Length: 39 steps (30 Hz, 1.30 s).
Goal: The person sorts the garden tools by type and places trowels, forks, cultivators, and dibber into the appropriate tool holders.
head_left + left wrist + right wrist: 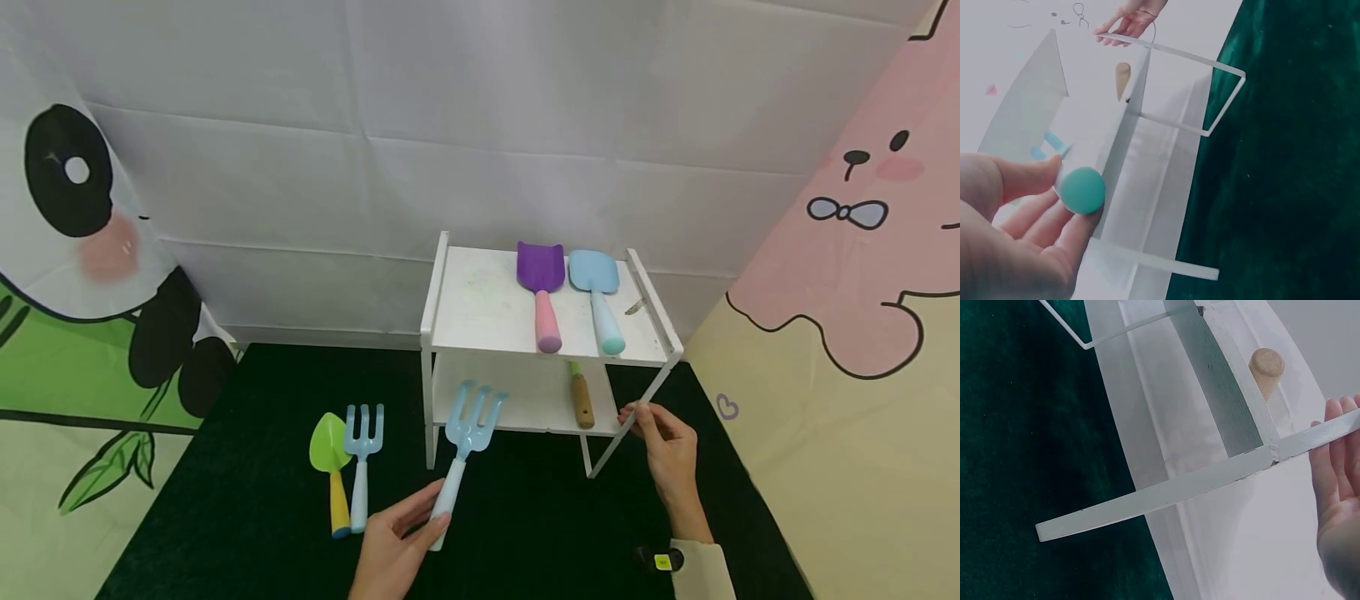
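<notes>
My left hand (pixel 401 537) pinches the pale blue handle of a garden hand fork (pixel 471 429) between thumb and fingers. Its tines point up and overlap the lower shelf's left part in the head view. The handle's round turquoise end (pixel 1083 190) faces the camera in the left wrist view. My right hand (pixel 670 450) holds the right front leg of a white two-tier shelf rack (pixel 480 312), fingertips round behind the bar (pixel 1210 478). A wooden-handled tool (pixel 582 402) lies on the lower tier, its green head mostly hidden under the upper one.
On the upper tier lie a purple shovel (pixel 541 267) with a pink handle and a light blue shovel (pixel 594 272). Left of the rack, a green trowel (pixel 327 443) and a second blue fork (pixel 363 433) lie on the dark green cloth (pixel 247 500). White sheeting (pixel 300 183) hangs behind.
</notes>
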### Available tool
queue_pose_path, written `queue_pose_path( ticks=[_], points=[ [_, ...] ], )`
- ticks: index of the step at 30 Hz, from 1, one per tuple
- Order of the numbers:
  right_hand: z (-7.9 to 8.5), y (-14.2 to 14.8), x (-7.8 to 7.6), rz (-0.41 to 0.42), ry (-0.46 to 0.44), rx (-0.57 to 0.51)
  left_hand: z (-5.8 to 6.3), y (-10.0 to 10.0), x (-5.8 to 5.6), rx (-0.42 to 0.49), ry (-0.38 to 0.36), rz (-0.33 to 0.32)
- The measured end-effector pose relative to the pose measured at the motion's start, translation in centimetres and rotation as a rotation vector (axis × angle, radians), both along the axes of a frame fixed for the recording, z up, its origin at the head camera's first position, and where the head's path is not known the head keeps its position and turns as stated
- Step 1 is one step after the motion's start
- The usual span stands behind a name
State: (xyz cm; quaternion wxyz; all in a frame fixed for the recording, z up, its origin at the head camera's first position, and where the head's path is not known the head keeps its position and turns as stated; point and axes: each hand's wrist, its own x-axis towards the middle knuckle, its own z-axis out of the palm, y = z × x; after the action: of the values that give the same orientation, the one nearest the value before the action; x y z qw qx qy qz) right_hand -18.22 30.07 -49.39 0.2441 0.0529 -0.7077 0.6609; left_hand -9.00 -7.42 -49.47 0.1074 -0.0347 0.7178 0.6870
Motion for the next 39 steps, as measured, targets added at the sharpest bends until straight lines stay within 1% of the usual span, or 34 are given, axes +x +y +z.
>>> queue_pose_path(
  ticks=[6,11,14,19,23,26,33,37,39],
  points=[
    [0.0,0.0,0.1,-0.003,-0.002,0.000,0.4,1.1,-0.9,-0.028,0.036,0.019],
    [0.0,0.0,0.1,-0.005,-0.006,0.003,0.9,2.2,-1.6,-0.016,0.007,0.030],
    [0.1,-0.1,0.1,-0.009,-0.010,0.009,1.3,2.7,-1.8,-0.005,0.003,0.033],
    [0.1,-0.1,0.1,-0.007,-0.012,0.012,1.7,3.4,-2.4,0.013,0.020,0.023],
    [0.1,-0.1,0.1,-0.007,-0.011,0.010,1.8,4.0,-2.9,0.031,0.059,0.019],
    [0.1,-0.1,0.1,-0.011,-0.011,0.009,2.1,4.4,-3.4,0.043,0.088,0.030],
    [0.1,-0.1,0.1,-0.005,-0.002,0.007,2.7,5.2,-4.7,0.043,0.148,0.053],
    [0.0,-0.1,0.1,-0.002,0.001,0.009,3.0,5.8,-5.5,0.062,0.188,0.059],
    [0.0,-0.1,0.1,-0.004,0.002,0.010,3.1,6.1,-5.9,0.073,0.194,0.060]
  ],
)
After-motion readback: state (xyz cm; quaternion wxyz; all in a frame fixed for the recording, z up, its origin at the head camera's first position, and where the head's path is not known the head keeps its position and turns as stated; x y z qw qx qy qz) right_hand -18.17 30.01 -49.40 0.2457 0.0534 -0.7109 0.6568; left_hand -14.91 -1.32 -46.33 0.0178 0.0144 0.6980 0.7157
